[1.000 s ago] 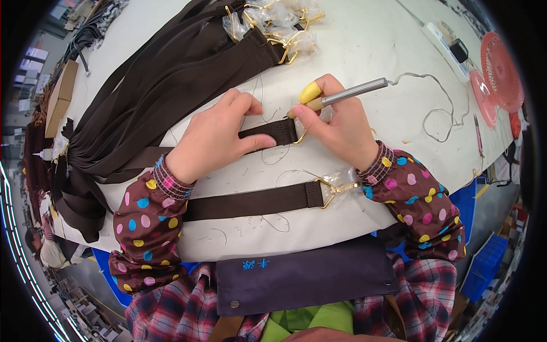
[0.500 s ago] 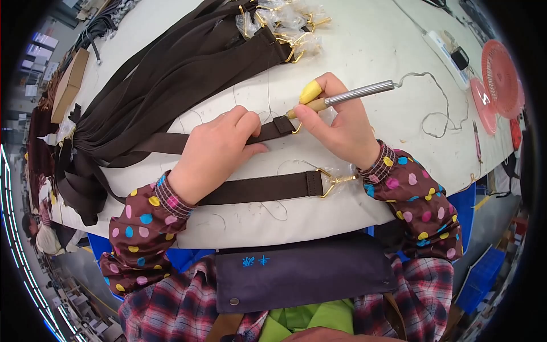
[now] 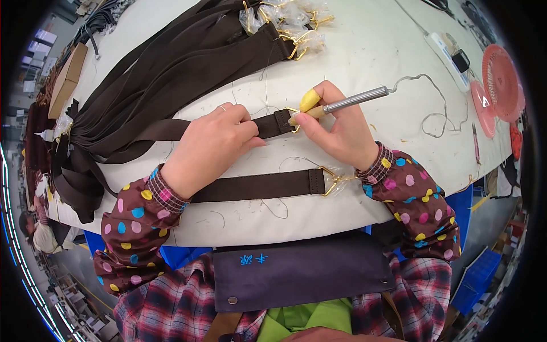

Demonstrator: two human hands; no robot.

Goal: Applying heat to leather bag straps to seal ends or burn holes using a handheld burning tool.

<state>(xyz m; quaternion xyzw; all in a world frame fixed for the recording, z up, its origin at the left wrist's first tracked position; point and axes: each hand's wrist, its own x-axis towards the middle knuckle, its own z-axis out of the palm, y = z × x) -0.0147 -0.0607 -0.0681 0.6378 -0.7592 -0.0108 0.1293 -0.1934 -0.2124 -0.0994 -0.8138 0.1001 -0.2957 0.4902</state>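
Observation:
My left hand [image 3: 219, 139] is closed on a dark brown strap [image 3: 266, 126], thumb and fingers pinching it near its stitched end. That end carries a gold metal ring [image 3: 294, 118]. My right hand [image 3: 342, 122] grips a corded, pen-shaped electric tool [image 3: 356, 99] with a tan grip and silver metal barrel. Its front end is at the ring end of the strap; the tip is hidden. A yellow cover [image 3: 310, 100] wraps one right fingertip. Nearer me lies a second brown strap [image 3: 256, 186] with a gold ring and hook, partly in clear plastic.
A large bundle of brown straps [image 3: 171, 74] lies at the far left, its gold hardware [image 3: 293, 45] wrapped in plastic. At right are a white power strip [image 3: 447, 57], a pink openwork dish [image 3: 500, 82] and a thin pink-handled tool [image 3: 476, 142]. Loose threads lie on the white table [image 3: 364, 57].
The strap end has turned, so more of its gold ring shows. The tool has shifted slightly left and down. My left hand has moved slightly left.

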